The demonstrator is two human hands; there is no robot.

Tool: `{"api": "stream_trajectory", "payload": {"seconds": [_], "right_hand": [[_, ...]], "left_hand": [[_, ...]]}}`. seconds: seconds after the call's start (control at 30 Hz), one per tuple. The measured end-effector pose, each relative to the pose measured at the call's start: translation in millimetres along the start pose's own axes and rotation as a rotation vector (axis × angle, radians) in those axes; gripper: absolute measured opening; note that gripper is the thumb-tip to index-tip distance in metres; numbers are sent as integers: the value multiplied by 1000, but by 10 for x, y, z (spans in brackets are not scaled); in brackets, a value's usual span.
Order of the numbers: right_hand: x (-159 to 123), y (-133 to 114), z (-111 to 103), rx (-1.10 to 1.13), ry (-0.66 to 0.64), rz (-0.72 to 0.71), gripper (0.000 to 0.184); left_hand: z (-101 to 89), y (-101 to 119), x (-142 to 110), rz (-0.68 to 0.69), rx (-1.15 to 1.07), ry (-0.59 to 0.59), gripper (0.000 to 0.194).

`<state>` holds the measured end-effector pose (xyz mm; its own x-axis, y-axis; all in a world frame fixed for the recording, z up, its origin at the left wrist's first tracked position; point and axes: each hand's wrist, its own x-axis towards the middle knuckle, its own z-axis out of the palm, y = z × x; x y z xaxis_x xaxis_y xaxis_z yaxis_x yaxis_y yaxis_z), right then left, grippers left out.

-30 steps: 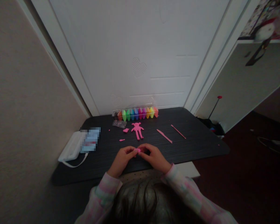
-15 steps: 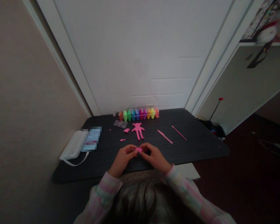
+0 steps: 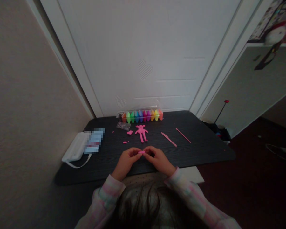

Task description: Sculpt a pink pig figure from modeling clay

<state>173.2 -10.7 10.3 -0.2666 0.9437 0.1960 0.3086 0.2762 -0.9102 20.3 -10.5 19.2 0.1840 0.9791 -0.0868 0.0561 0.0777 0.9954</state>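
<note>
A small piece of pink modelling clay [image 3: 141,152] is pinched between the fingertips of both hands, above the front part of the black table [image 3: 78,175]. My left hand [image 3: 126,160] grips its left end, with the fingers closed. On the right end, my right hand [image 3: 157,158] closes thumb and fingers the same way. Just beyond the hands lies a flat pink clay figure [image 3: 141,133] with round ears, arms and two long legs. Left of it are a pink clay lump [image 3: 130,132] and a thin pink clay scrap [image 3: 125,142].
A clear pack of colourful clay [image 3: 140,116] stands at the back against the white door [image 3: 124,47]. Near it lies a clear wrapper [image 3: 123,126]. Two pink tools, a clay knife [image 3: 168,139] and a thin stick [image 3: 183,135], lie right. A white device [image 3: 76,147] with a cable sits left.
The clay between my fingers has turned slightly and now looks thinner and flatter from above. Both hands stay in nearly the same place, and the view has shifted a little.
</note>
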Motion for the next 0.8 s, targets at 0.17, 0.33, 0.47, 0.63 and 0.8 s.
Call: {"api": "stream_trajectory", "payload": {"seconds": [0.17, 0.33, 0.47, 0.63, 0.8], "right_hand": [[1, -12, 0, -43, -2, -16, 19], [9, -10, -2, -26, -26, -7, 22], [7, -31, -1, -78, -34, -5, 21], [-9, -25, -23, -210, 64, -23, 26], [-114, 14, -144, -676, 129, -61, 27]], "left_hand": [[3, -8, -3, 30, 59, 21, 19], [-10, -41, -9, 58, 63, 34, 20], [-4, -32, -20, 74, 74, 52, 20], [-30, -75, 10, 61, -21, 138, 24], [-52, -123, 44, 45, -162, 240, 28]]}}
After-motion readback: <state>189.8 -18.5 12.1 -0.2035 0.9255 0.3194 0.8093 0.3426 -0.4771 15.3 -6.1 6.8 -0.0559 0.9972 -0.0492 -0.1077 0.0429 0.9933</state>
